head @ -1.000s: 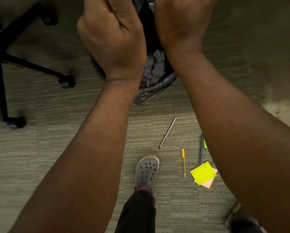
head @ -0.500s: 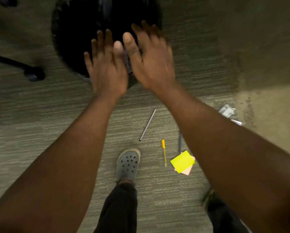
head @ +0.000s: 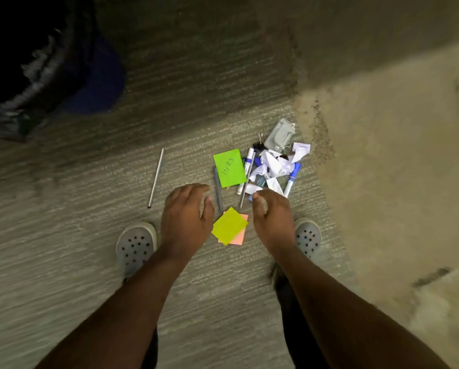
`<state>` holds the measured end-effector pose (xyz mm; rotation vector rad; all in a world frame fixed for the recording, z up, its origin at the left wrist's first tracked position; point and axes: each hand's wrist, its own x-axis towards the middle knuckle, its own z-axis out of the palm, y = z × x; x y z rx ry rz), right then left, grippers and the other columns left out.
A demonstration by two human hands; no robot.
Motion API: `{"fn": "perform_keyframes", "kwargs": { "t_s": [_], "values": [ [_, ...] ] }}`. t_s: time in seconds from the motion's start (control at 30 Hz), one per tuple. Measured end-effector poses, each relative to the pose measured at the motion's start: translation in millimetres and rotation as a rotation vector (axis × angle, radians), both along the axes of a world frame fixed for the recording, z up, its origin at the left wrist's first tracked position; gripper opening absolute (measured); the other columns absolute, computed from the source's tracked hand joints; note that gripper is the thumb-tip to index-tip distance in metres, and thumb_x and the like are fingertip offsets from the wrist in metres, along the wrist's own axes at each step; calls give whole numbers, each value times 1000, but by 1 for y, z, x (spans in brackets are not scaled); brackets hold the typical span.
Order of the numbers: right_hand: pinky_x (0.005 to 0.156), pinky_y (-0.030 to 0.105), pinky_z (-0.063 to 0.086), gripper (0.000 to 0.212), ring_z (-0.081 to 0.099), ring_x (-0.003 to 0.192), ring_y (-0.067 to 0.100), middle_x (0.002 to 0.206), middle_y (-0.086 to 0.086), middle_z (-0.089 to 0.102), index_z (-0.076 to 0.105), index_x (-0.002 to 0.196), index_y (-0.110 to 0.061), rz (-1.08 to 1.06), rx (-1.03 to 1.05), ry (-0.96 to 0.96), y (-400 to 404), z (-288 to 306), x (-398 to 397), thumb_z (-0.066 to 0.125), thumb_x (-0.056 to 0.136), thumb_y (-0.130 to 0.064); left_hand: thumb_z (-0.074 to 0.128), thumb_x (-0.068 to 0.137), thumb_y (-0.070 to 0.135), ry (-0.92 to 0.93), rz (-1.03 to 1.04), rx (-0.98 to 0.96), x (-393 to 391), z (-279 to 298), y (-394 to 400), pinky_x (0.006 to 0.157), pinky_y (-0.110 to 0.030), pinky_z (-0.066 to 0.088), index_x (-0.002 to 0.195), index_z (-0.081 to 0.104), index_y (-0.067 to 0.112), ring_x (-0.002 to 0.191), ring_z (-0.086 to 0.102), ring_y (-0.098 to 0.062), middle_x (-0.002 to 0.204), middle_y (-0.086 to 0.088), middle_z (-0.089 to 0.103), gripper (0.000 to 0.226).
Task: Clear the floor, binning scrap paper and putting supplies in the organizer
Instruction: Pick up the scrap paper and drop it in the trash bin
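Observation:
My left hand (head: 185,217) and my right hand (head: 272,217) hang open and empty over the carpet, one on each side of a yellow sticky pad (head: 229,225) lying on a pink one. Beyond them lies a green note (head: 229,167) with writing, a grey pen (head: 217,191) beside it, and a heap of torn white scrap paper (head: 276,163) mixed with blue-capped markers (head: 292,179). A grey stapler (head: 280,135) and a binder clip (head: 257,147) sit at the heap's far end. A thin silver pen (head: 156,177) lies apart to the left.
The bin (head: 34,62), lined with a black bag, stands at the far left in shadow. My two grey clogs (head: 135,247) flank the sticky pads. A lighter patch of floor (head: 396,155) starts right of the heap.
Both hands have left the bin and dropped, open, toward the pile on the floor. My view has swung right, so the heap of scraps and markers now shows.

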<state>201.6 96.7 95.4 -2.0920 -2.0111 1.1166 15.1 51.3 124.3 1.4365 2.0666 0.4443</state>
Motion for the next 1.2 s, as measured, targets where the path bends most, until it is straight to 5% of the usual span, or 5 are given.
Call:
{"fn": "perform_keyframes", "kwargs": {
  "t_s": [0.37,0.6,0.87,1.0,1.2],
  "values": [
    [85,40,47,53,54,111,33,127,14,49,41,128,-12,115,-84,-122,81,-91,76,64,85,-32,62,83,16,10,-297,-253,87,-110,82,96,-47,44,137,47,16,118,49,-37,137,-13,48,56],
    [67,37,44,49,53,103,36,125,15,43,40,128,-17,331,-1,-295,108,-126,74,60,84,-11,61,82,19,287,-757,-221,116,-154,132,95,-49,41,143,33,33,132,32,-36,150,-12,28,69],
    [60,32,31,23,54,86,32,113,18,46,55,112,-6,309,-6,-210,107,-132,85,48,90,-4,49,90,1,268,-730,-182,129,-159,135,82,-51,50,116,57,4,120,41,-36,140,-14,37,27],
    [59,28,32,20,55,80,29,107,17,55,59,106,-4,232,39,-181,109,-125,96,54,87,-2,53,85,0,115,-558,-109,122,-160,130,90,-45,47,112,64,2,116,51,-36,130,-16,51,30],
    [44,3,30,17,47,49,-3,67,-8,54,53,81,-20,-214,78,85,121,-109,122,65,80,-9,70,74,2,-306,149,-170,111,-142,117,70,-25,48,87,74,9,79,63,-21,91,-10,69,15]
  ]
}}
